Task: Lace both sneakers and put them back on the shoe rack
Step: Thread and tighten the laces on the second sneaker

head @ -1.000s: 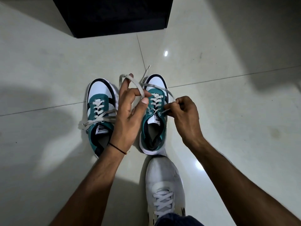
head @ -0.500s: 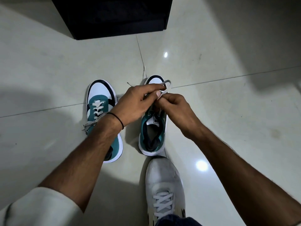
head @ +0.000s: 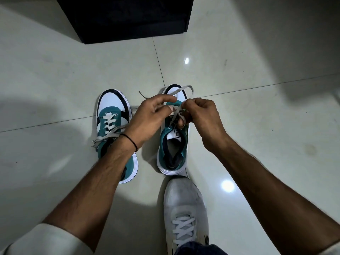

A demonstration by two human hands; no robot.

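Floor (head: 257,126) right of the sneakers is open, left side too. Dark cabinet (head: 128,17) blocks ahead; worn white shoe (head: 184,203) sits just behind.

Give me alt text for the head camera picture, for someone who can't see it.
Seen from above, a person's left hand and right hand pinch the pale lace of the right teal-and-white sneaker on a glossy tiled floor. Its laced partner sits alongside; a white worn shoe points in below.

I log: glossy pale floor tiles (head: 248,116); worn white shoe (head: 184,205) on my foot; black wrist band (head: 131,141); cream sleeve (head: 46,240).
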